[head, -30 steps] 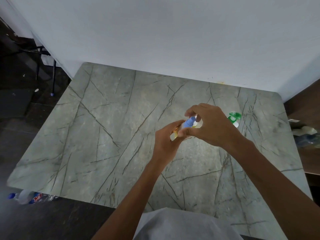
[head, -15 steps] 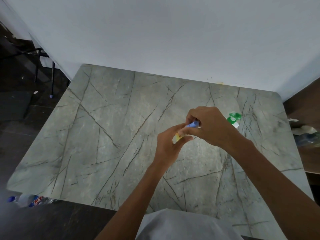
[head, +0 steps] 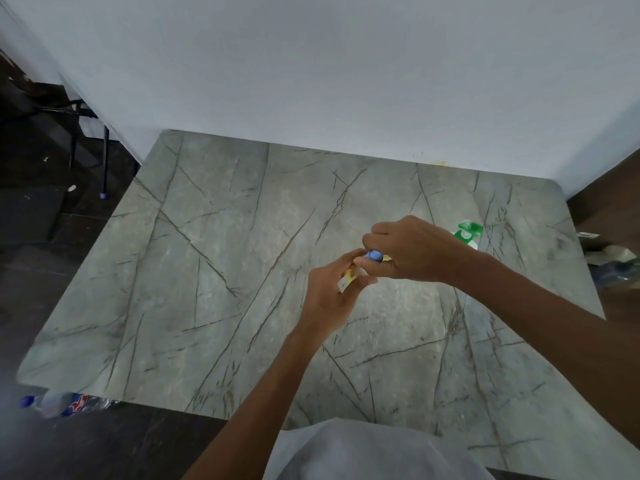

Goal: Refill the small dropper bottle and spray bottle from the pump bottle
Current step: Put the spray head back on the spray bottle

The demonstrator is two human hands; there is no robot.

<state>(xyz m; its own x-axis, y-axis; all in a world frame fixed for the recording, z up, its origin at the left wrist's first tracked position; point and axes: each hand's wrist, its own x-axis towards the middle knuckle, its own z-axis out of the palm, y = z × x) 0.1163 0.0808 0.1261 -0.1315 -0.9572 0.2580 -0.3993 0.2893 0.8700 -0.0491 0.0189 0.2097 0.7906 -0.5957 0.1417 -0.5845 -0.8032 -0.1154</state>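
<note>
Nearest, L hand [head: 325, 292] curled round small dropper bottle [head: 347, 283], held above tabletop [head: 207, 271], centre-right. Just beyond, R hand [head: 412, 251] pinching its blue cap [head: 375, 255]. Farther back, partly hidden behind R wrist: green-topped pump bottle [head: 468, 231] on tabletop.

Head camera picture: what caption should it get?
Left hand holds a small bottle, right hand grips its blue cap.

Soft even light, faint shadows, edges warped, corners blurred
</note>
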